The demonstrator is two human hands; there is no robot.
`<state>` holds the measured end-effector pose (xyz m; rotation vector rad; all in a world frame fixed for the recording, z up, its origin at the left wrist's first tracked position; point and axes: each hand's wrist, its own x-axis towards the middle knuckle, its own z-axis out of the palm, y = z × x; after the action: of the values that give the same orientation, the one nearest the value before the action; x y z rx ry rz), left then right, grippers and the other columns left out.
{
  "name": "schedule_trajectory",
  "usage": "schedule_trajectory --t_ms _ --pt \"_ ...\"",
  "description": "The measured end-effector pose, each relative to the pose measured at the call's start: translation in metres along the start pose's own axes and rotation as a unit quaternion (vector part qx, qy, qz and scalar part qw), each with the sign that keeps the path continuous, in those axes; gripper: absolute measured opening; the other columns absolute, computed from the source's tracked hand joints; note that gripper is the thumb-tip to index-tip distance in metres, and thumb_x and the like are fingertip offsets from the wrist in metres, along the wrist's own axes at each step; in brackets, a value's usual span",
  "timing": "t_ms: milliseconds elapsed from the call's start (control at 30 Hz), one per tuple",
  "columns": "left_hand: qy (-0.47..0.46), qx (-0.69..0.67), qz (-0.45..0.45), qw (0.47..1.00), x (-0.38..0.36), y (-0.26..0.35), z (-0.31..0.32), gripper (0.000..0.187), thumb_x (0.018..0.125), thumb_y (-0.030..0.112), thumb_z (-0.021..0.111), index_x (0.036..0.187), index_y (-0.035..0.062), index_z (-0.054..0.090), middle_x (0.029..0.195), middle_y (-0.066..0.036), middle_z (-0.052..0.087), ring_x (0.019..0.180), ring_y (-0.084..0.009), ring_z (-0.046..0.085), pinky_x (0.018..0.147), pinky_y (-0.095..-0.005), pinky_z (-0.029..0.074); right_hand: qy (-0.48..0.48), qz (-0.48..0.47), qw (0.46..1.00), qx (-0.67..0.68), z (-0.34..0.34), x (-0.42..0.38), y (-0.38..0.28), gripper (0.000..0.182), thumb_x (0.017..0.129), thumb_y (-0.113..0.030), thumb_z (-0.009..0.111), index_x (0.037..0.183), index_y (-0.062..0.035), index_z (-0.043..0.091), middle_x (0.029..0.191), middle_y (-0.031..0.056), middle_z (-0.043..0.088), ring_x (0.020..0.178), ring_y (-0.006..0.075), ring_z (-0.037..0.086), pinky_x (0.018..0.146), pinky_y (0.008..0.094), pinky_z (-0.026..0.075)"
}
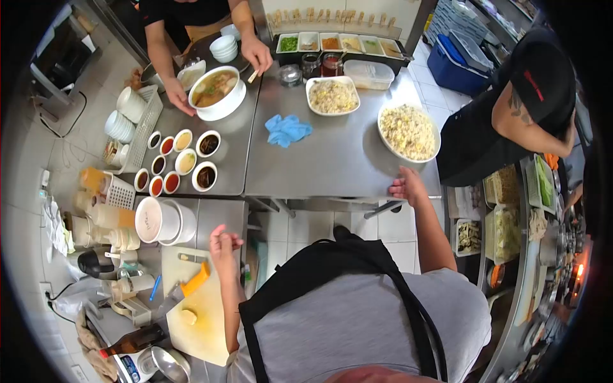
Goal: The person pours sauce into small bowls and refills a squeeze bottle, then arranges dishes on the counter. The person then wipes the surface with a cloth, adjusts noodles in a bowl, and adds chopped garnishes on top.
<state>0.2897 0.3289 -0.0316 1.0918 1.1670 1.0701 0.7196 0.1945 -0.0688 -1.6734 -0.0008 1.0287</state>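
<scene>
My left hand hovers beside the cutting board, its fingers loosely bent and nothing in them. On that board lie a yellow-handled knife and a small pale yellow piece of food. My right hand is at the front edge of the steel table, fingers spread and empty. Just beyond it stands a white bowl heaped with fried rice; the hand appears apart from it. A squarish dish of fried rice sits farther back, with a crumpled blue cloth to its left.
Across the table a co-worker's hands are at a large soup bowl. Several small sauce cups stand at the left, near lidded white tubs. Topping trays line the back. Another person stands at the right.
</scene>
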Motion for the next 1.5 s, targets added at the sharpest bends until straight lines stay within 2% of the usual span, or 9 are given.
schedule_trajectory --t_ms 267,533,700,833,900,1033,1133,1267,1500 --pt "-0.218 0.0 -0.146 0.965 0.102 -0.027 0.214 0.041 0.085 0.021 0.042 0.122 0.0104 0.028 0.08 -0.007 0.054 0.061 -0.0137 0.054 0.055 -0.0227 0.043 -0.126 -0.002 0.972 0.196 -0.065 0.067 -0.019 0.039 0.075 -0.014 0.035 0.111 0.0019 0.034 0.086 0.0172 0.056 0.068 0.0271 0.06 0.055 0.0378 0.049" --pt "-0.189 -0.029 -0.173 0.966 0.208 -0.07 0.33 0.039 0.083 0.035 0.036 0.112 0.0103 0.029 0.083 -0.016 0.057 0.061 -0.0243 0.059 0.05 -0.0341 0.048 -0.168 0.051 0.966 0.189 -0.081 0.079 -0.018 0.034 0.078 -0.017 0.039 0.11 -0.0063 0.039 0.089 0.014 0.056 0.069 0.0285 0.058 0.054 0.039 0.047" --pt "-0.078 0.046 -0.126 0.988 0.217 -0.089 0.343 0.026 0.077 0.009 0.04 0.102 -0.0002 0.042 0.063 -0.02 0.055 0.046 -0.0267 0.056 0.034 -0.0377 0.045 -0.216 0.008 0.961 0.171 -0.087 0.093 -0.019 0.028 0.073 -0.017 0.043 0.097 -0.0029 0.047 0.085 0.0129 0.055 0.07 0.0236 0.053 0.06 0.0314 0.043" --pt "-0.047 -0.042 -0.122 0.991 0.147 -0.056 0.288 0.04 0.073 0.002 0.044 0.111 0.0 0.032 0.058 -0.016 0.054 0.043 -0.0229 0.055 0.033 -0.033 0.045 -0.216 0.075 0.969 0.09 -0.109 0.129 -0.026 0.016 0.07 -0.019 0.042 0.074 -0.003 0.044 0.076 0.0157 0.053 0.07 0.0251 0.052 0.058 0.0292 0.043" --pt "-0.035 -0.092 -0.124 0.987 0.104 -0.04 0.243 0.04 0.072 0.002 0.044 0.11 0.0008 0.032 0.063 -0.014 0.055 0.047 -0.0209 0.057 0.035 -0.0306 0.046 -0.114 0.063 0.991 0.021 -0.097 0.114 -0.037 0.017 0.068 -0.021 0.044 0.07 -0.0043 0.042 0.076 0.0162 0.053 0.069 0.0257 0.052 0.059 0.0303 0.043" --pt "-0.025 -0.166 -0.034 0.985 0.006 -0.021 0.128 0.041 0.071 0.001 0.042 0.111 0.0019 0.033 0.081 -0.013 0.056 0.059 -0.0179 0.059 0.043 -0.026 0.049 -0.251 -0.008 0.964 -0.089 -0.09 0.153 -0.023 0.039 0.067 -0.018 0.046 0.102 0.0004 0.047 0.093 0.0175 0.053 0.085 0.0284 0.054 0.069 0.0365 0.046" --pt "0.146 -0.139 -0.014 0.979 -0.087 0.004 0.043 0.05 0.071 0.0 0.041 0.119 0.0033 0.028 0.097 -0.012 0.052 0.072 -0.0181 0.059 0.048 -0.0259 0.051 -0.252 0.003 0.956 -0.149 -0.017 0.077 -0.03 0.048 0.066 -0.016 0.048 0.111 0.0002 0.042 0.102 0.0162 0.051 0.093 0.0279 0.051 0.076 0.0386 0.045" --pt "0.393 -0.115 0.001 0.912 -0.202 -0.009 -0.06 0.056 0.072 -0.002 0.041 0.124 0.0048 0.021 0.103 -0.013 0.049 0.079 -0.0198 0.057 0.051 -0.0277 0.052 -0.421 -0.069 0.9 -0.087 0.078 -0.032 0.008 0.049 0.062 -0.016 0.051 0.105 0.0061 0.044 0.1 0.0162 0.051 0.087 0.0284 0.053 0.071 0.0391 0.047" --pt "0.608 -0.103 0.004 0.787 -0.376 -0.045 -0.228 0.045 0.072 -0.004 0.032 0.117 0.0013 0.025 0.093 -0.016 0.052 0.058 -0.019 0.058 0.045 -0.0255 0.051 -0.649 0.021 0.746 -0.149 0.197 -0.197 0.123 0.056 0.064 -0.012 0.047 0.115 0.0057 0.036 0.108 0.0162 0.049 0.09 0.0293 0.054 0.068 0.0402 0.049"
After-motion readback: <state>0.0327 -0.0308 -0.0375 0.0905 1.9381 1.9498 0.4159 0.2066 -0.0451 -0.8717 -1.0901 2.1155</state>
